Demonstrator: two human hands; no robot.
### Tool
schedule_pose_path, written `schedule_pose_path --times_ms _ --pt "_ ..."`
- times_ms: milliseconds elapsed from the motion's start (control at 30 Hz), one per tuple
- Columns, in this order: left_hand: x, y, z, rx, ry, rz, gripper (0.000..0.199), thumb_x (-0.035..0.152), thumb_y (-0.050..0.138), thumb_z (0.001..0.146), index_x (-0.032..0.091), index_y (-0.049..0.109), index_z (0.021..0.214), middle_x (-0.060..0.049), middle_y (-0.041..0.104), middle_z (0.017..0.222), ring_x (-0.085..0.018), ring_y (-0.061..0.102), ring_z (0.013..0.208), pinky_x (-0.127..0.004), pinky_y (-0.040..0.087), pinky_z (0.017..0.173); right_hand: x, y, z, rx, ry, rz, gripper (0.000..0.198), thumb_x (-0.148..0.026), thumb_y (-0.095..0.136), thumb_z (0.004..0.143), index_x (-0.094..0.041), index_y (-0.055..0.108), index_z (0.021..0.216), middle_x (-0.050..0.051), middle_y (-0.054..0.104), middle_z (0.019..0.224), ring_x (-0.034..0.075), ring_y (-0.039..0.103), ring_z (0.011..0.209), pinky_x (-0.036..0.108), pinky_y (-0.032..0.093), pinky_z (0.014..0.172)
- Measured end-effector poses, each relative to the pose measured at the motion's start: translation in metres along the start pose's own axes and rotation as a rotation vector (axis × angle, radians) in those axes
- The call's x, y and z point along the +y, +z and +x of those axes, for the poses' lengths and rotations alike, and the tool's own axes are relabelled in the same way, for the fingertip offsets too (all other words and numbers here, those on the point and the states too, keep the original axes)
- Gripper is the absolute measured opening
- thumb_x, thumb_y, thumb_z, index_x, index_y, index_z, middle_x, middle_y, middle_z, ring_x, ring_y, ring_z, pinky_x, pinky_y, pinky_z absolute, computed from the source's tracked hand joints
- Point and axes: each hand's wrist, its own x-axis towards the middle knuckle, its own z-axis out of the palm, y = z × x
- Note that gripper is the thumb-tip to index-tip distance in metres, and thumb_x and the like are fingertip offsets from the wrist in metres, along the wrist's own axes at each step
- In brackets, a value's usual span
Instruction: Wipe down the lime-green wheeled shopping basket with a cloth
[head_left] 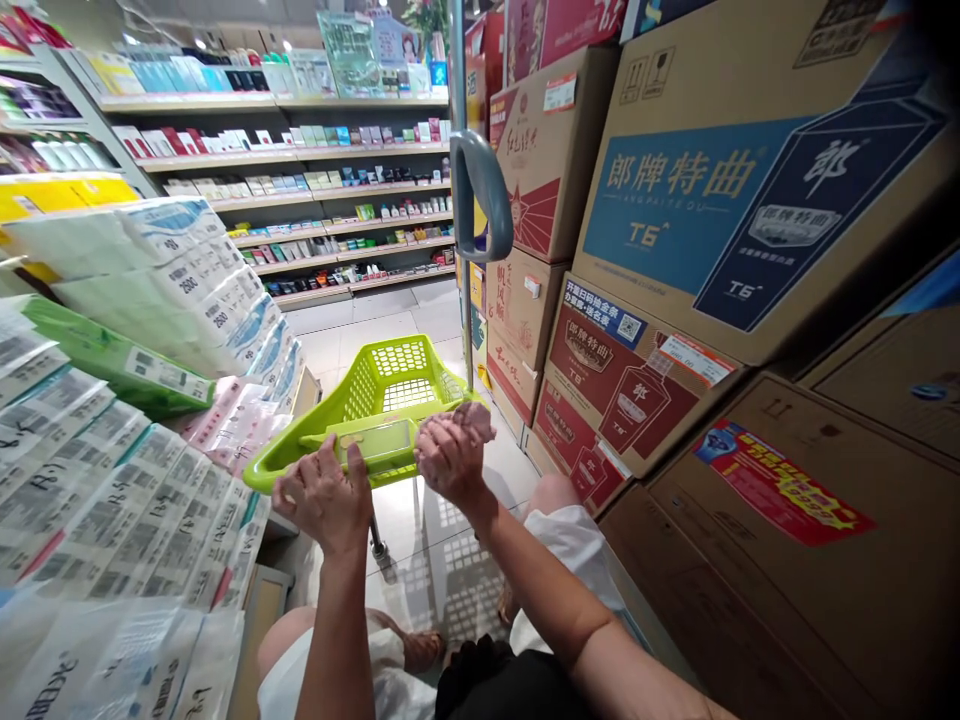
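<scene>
In front of me stands a lime-green plastic shopping cart (382,375) with a perforated basket that shows no goods inside. My left hand (326,495) is closed around the left part of its handle, thumb on the near side. Further right, my right hand (450,450) grips the other end of the handle, fingers curled over it. A pinkish-brown shape shows just beyond the right fingers; I cannot make out what it is. Between the hands lies a flat clear panel (379,443) on the handle. A caster wheel (380,550) shows below.
Stacked tissue packs (112,480) line the left side closely. Tall cardboard cartons (675,200) rise on the right. A grey upright pole with a loop handle (484,195) stands beside the cart's front right. Ahead, pale floor tiles (337,330) lead to stocked shelves (300,155).
</scene>
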Motion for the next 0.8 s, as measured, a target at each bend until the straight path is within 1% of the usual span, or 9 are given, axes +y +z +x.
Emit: schedule_pose_path --times_ms 67,167,300,433,500,567,667,733,800 --pt "-0.002 0.0 0.002 -0.023 0.02 -0.017 0.05 0.05 0.038 0.097 0.02 0.067 0.124 -0.015 0.063 0.105 -0.034 0.046 0.114 -0.054 0.026 0.107 0.015 -0.003 0.01 0.071 0.147 -0.013 0.012 -0.029 0.057 0.092 -0.025 0.067 0.099 0.008 0.07 0.11 0.026 0.061 0.111 0.045 0.041 0.1" --pt "-0.001 0.001 0.005 -0.093 0.065 -0.002 0.052 0.052 0.038 0.095 0.018 0.069 0.118 -0.014 0.062 0.097 -0.032 0.047 0.105 -0.052 0.029 0.103 0.035 -0.008 0.034 0.227 0.517 -0.006 0.018 -0.033 0.051 0.097 -0.022 0.065 0.099 0.012 0.065 0.114 0.027 0.058 0.114 0.049 0.042 0.104" --pt "0.011 0.003 0.004 -0.09 0.061 0.062 0.053 0.053 0.035 0.095 0.017 0.069 0.116 -0.013 0.062 0.095 -0.031 0.047 0.098 -0.052 0.029 0.1 0.026 0.011 0.041 0.47 0.75 0.046 0.03 -0.037 0.044 0.101 -0.019 0.054 0.123 0.022 0.054 0.131 0.03 0.053 0.123 0.052 0.045 0.104" --pt "0.022 0.003 0.0 -0.073 0.024 0.029 0.048 0.051 0.039 0.094 0.02 0.068 0.115 -0.013 0.061 0.097 -0.031 0.047 0.101 -0.054 0.026 0.101 -0.015 0.049 0.015 0.56 0.844 0.108 0.047 -0.038 0.042 0.102 -0.013 0.036 0.141 0.032 0.033 0.146 0.036 0.034 0.143 0.061 0.042 0.107" --pt "0.024 0.0 -0.001 -0.085 0.01 0.022 0.048 0.051 0.041 0.093 0.019 0.068 0.116 -0.013 0.061 0.098 -0.032 0.046 0.102 -0.054 0.026 0.101 -0.024 0.058 0.007 0.551 0.866 0.12 0.05 -0.04 0.042 0.101 -0.011 0.034 0.141 0.034 0.03 0.146 0.038 0.032 0.145 0.063 0.041 0.108" --pt "0.024 -0.002 -0.002 -0.096 0.01 0.029 0.049 0.052 0.04 0.094 0.019 0.068 0.117 -0.013 0.061 0.099 -0.032 0.046 0.102 -0.054 0.026 0.101 -0.012 0.055 0.008 0.542 0.899 0.131 0.048 -0.043 0.041 0.101 -0.011 0.039 0.137 0.035 0.034 0.144 0.038 0.035 0.143 0.065 0.039 0.109" --pt "0.026 -0.003 -0.006 -0.097 0.036 0.041 0.05 0.053 0.039 0.095 0.02 0.067 0.12 -0.014 0.061 0.1 -0.032 0.047 0.102 -0.054 0.026 0.1 0.032 0.042 0.021 0.551 0.956 0.152 0.042 -0.048 0.04 0.101 -0.014 0.048 0.124 0.031 0.05 0.13 0.037 0.045 0.134 0.065 0.041 0.107" --pt "0.03 -0.002 -0.009 -0.077 0.044 0.029 0.049 0.053 0.04 0.095 0.02 0.066 0.121 -0.014 0.061 0.1 -0.032 0.047 0.102 -0.055 0.027 0.1 0.054 0.037 0.028 0.565 0.964 0.151 0.039 -0.05 0.04 0.101 -0.016 0.052 0.116 0.024 0.058 0.116 0.033 0.056 0.121 0.058 0.046 0.102" --pt "0.036 0.0 -0.011 -0.046 0.032 0.002 0.048 0.052 0.041 0.095 0.021 0.066 0.121 -0.014 0.061 0.101 -0.033 0.047 0.103 -0.056 0.027 0.1 0.054 0.037 0.026 0.579 0.932 0.116 0.037 -0.048 0.039 0.102 -0.017 0.053 0.115 0.02 0.06 0.109 0.029 0.061 0.111 0.05 0.051 0.097"
